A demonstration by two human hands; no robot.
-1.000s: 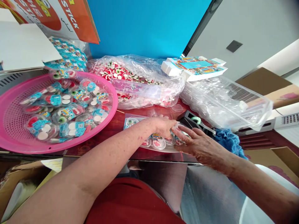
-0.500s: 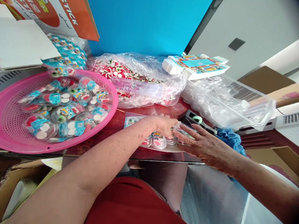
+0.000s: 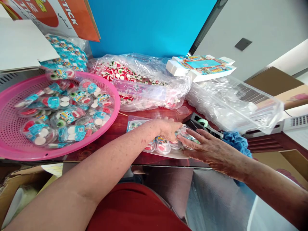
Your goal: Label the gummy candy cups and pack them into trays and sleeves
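Note:
A clear blister tray of candy cups [image 3: 160,146] lies on the dark red table in front of me. My left hand [image 3: 168,127] rests on top of it with fingers curled down, pressing the cups. From the right, my right hand [image 3: 207,148] lies with fingers stretched out flat against the tray's right end, fingertips touching the cups. What the left fingers pinch is hidden under the hand.
A pink perforated basket [image 3: 14,149] at left holds several packed candy cups. Behind the tray lie a clear bag of loose red-and-white candies [image 3: 141,83], a bag of empty clear cups [image 3: 231,106], flat printed boxes [image 3: 202,67], a tape dispenser [image 3: 202,123] and a blue cloth [image 3: 237,142].
Both hands stay on the candy tray with only small shifts of the fingers; the view has drifted slightly.

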